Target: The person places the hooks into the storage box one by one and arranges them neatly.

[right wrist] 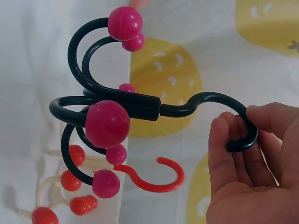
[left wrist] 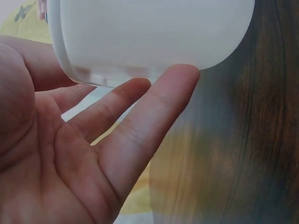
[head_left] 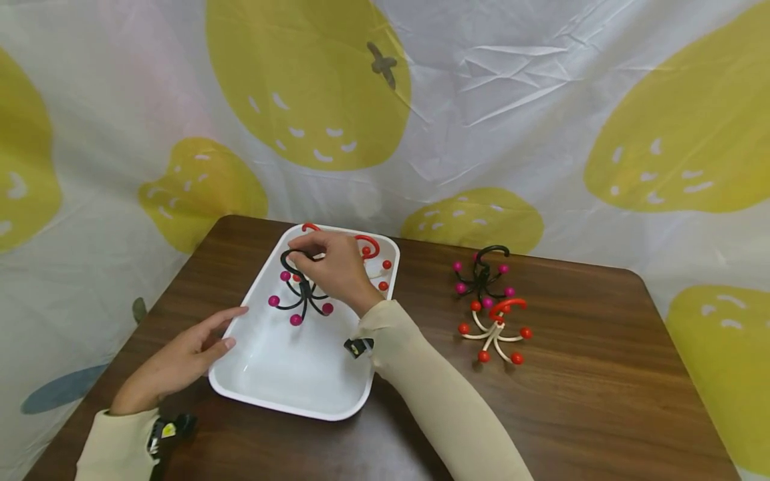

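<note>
The black, apparently plastic, multi-armed hanger with magenta ball tips (head_left: 305,290) hangs over the inside of the white, rounded rectangular tray (head_left: 283,381), its hook pinched between the thumb and fingers of the right hand (head_left: 338,264); whether the balls touch the floor cannot be told. It looks light, stiff and smooth enough to swivel or slip, so the hook or the thick central stem seems the best hold, clear of the splayed arms, which could snag on the cream-armed, red-hooked hanger (head_left: 377,247) beside it. The left hand (head_left: 183,357) rests extended, uncurled fingers against the tray's left side.
</note>
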`<state>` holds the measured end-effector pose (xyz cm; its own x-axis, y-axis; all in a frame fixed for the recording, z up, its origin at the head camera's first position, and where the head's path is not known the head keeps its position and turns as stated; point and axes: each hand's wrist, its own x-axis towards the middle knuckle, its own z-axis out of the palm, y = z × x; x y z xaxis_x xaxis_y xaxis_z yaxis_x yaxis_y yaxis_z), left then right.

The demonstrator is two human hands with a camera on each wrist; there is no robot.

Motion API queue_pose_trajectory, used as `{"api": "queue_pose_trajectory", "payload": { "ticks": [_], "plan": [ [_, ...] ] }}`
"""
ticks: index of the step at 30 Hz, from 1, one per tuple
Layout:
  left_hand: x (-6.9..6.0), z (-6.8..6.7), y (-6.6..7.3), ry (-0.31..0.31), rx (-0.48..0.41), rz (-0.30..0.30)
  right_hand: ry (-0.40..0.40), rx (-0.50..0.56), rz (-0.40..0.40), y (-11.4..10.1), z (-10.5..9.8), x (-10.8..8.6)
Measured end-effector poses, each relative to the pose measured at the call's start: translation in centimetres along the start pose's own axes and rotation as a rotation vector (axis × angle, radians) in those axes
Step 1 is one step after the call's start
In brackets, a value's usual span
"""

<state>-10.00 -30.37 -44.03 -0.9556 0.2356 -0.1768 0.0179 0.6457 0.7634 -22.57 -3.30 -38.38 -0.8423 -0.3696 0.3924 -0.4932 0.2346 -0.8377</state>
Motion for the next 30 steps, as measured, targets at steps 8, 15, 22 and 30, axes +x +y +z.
{"api": "queue_pose_trajectory", "payload": {
  "ticks": [8,15,22,30],
  "plan": [
    [0.4,0.1,-0.1,0.005,0.017,0.007,-0.011,-0.058,0.001,1.5,1.6,0.5],
    [0.1,0.2,-0.2,0.002,-0.001,0.002,-0.037,-0.07,0.044,2.3,2.6,0.3],
    [0.0,0.1,0.0,0.013,-0.001,0.022,-0.067,-0.068,0.071,2.0,2.7,0.3],
    [0.0,0.4,-0.2,0.008,0.013,0.009,-0.069,-0.037,0.078,1.6,2.0,0.2]
  ]
}}
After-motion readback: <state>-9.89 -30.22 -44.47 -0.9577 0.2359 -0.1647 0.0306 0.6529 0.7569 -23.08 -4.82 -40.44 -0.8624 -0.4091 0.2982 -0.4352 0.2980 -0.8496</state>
